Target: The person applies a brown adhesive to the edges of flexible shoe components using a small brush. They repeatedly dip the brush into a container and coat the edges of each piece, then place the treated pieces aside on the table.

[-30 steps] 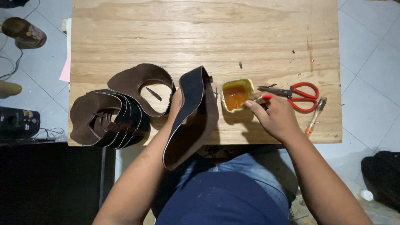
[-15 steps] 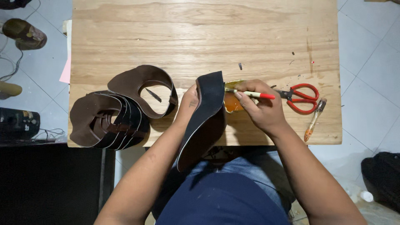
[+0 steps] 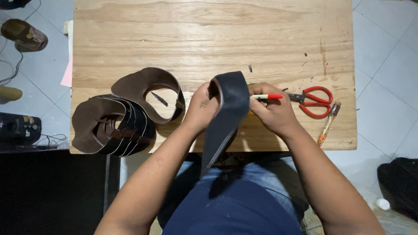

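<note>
L hand [image 3: 201,109] grips dark leather piece [image 3: 228,109], upright at table [image 3: 209,39] front edge. R hand [image 3: 274,114] pinches red-white brush [image 3: 266,96] against leather's right side. Red scissors [image 3: 314,100] just right; stacked brown cutouts [image 3: 115,124] well left.

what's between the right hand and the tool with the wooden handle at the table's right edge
In the head view, the red-handled scissors lie on the table between the right hand and the wooden-handled tool.

Both forearms extend forward over the lap, converging near the table edge. Left hand [image 3: 201,109]: fingers curled closed, knuckles up. Right hand [image 3: 272,114]: fingers closed in a pinch grip, wrist slightly bent inward.
</note>
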`<state>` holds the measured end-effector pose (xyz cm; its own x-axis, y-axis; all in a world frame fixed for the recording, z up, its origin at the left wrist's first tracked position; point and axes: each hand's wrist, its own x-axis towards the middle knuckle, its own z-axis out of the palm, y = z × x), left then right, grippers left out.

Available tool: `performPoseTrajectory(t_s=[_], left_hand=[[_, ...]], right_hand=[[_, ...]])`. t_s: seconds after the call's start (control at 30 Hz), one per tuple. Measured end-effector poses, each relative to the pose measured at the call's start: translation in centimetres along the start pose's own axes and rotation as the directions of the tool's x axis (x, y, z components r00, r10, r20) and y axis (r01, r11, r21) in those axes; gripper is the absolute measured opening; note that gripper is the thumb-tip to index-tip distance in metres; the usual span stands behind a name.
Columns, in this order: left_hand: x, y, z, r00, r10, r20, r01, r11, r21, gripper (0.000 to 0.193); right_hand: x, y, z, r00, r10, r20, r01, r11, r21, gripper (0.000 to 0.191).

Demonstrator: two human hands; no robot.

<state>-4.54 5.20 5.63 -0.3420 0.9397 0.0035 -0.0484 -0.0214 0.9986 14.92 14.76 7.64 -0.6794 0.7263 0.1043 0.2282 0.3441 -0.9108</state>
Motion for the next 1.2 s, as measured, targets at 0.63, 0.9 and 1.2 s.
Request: performPoseTrajectory(t_s=[0.63,0.9,1.2], left_hand=[[0.0,-0.3,-0.4,0.996,0.083,-0.037,-0.087,0.989,-0.123,0.034],[-1.3,0.4,-0.3,0.987,0.159,0.008,-0.159,0.987,0.033,0.031],[-1.1,-0.8,-0.6,0.996,0.094,-0.003,-0.088,0.94,0.329,0.014]], right_hand=[[-2.4,0.8,0.9,0.985,0.012,-0.169,0.03,0.97,0.239,0.012],[-2.0,1.2,1.0,0.962,-0.234,-0.144,0.252,0.96,0.125,0.017],[-2.6,1.1,1.0,0.995,-0.023,-0.1,0.045,0.974,0.223,0.011]])
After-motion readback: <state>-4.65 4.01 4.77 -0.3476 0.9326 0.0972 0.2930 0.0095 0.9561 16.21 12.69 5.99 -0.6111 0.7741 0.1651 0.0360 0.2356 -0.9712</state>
